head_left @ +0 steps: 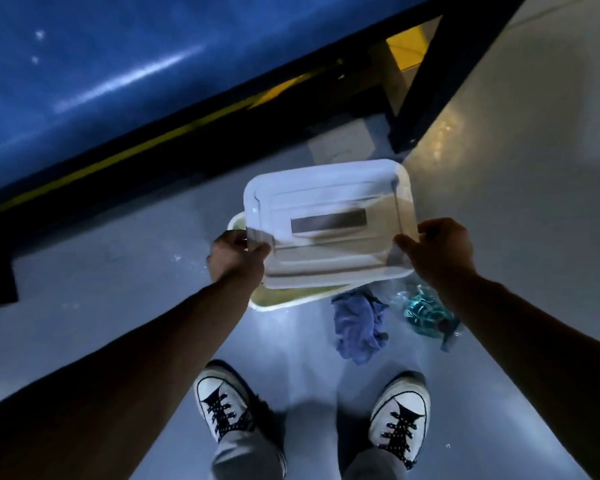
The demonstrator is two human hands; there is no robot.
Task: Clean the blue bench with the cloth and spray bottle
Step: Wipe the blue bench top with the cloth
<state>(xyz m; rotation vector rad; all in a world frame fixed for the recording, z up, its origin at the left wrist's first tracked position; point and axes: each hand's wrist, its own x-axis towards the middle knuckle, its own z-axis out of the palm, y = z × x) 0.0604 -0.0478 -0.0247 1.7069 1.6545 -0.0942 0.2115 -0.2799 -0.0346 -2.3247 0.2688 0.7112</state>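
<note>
Holding a clear lid by its two short ends, the left hand and right hand each pinch an edge above a tub at frame centre. Below the right hand lie the cloth and spray bottle; that hand is nearer. Upper left runs the blue bench.

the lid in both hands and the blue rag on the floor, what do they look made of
Clear rectangular lid: looks like glossy see-through plastic, since the floor shows through it and its raised ridges look moulded. Crumpled blue rag: seems soft matte cloth, lying in limp folds; fibre type unclear.
</note>
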